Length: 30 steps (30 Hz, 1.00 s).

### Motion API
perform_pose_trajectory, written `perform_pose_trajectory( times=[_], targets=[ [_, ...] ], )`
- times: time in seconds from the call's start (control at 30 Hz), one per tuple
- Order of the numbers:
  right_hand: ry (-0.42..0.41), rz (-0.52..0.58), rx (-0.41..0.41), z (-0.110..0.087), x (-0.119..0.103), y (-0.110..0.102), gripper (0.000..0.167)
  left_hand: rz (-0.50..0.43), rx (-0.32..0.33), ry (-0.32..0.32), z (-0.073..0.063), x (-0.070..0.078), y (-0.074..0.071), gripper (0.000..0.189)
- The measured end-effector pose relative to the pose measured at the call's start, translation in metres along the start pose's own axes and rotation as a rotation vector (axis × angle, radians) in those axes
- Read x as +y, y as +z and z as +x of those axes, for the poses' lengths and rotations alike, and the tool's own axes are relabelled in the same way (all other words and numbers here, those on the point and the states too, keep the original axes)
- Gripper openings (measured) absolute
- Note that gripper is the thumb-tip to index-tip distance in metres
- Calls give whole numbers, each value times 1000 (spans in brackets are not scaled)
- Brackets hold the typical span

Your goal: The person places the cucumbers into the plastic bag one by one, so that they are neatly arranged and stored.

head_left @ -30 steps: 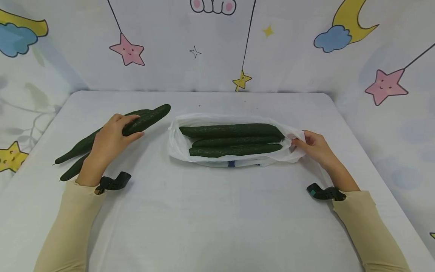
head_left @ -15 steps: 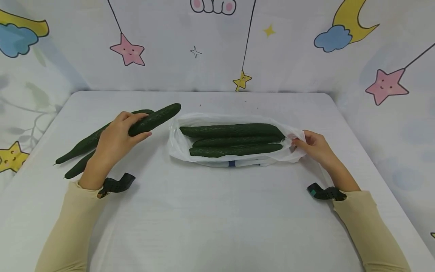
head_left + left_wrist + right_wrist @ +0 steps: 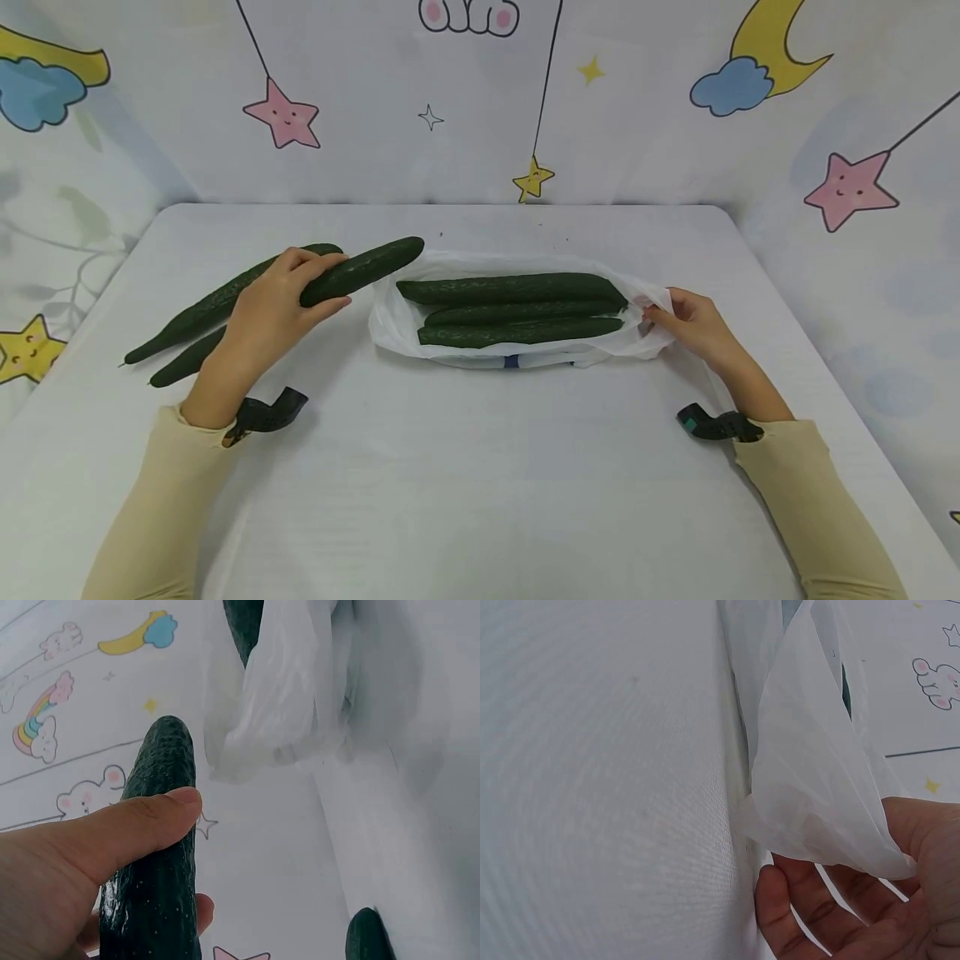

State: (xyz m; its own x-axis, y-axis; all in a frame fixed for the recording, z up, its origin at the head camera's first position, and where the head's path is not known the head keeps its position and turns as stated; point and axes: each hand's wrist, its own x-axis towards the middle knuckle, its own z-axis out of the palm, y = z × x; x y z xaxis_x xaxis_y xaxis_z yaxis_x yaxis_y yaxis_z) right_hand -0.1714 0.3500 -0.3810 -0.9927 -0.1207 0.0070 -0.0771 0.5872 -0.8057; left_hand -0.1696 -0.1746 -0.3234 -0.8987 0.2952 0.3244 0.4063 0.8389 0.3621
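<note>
My left hand [image 3: 277, 304] grips a dark green cucumber [image 3: 367, 268] around its middle, thumb along one side. The cucumber slants up to the right, and its far tip overlaps the left edge of a white plastic bag [image 3: 390, 321]. In the left wrist view, the held cucumber [image 3: 165, 765] points toward the bag [image 3: 277, 712]. Behind the left hand, another cucumber [image 3: 202, 310] lies on the table. Three cucumbers [image 3: 517, 287] lie side by side in the open bag. My right hand [image 3: 697, 325] pinches the bag's right end; the right wrist view shows the plastic [image 3: 817, 772] between thumb and fingers.
A white cloth covers the table [image 3: 480, 483]. Behind it stands a pale backdrop [image 3: 360, 67] printed with stars, moons and clouds. Black camera mounts [image 3: 270, 412] sit on both wrists.
My left hand has moved right with its cucumber, whose tip has come over from outside to the bag's left edge. The right hand, the bag and the cucumbers inside have stayed still.
</note>
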Motion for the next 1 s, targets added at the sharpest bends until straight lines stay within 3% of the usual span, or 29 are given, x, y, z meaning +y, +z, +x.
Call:
perform_pose_trajectory(
  times=[0.43, 1.0],
  targets=[
    [7, 0, -6, 0, 0, -1, 35, 14, 42, 184, 2, 17, 11, 48],
    [5, -30, 3, 0, 1, -1, 31, 42, 4, 239, 10, 35, 19, 48]
  ],
)
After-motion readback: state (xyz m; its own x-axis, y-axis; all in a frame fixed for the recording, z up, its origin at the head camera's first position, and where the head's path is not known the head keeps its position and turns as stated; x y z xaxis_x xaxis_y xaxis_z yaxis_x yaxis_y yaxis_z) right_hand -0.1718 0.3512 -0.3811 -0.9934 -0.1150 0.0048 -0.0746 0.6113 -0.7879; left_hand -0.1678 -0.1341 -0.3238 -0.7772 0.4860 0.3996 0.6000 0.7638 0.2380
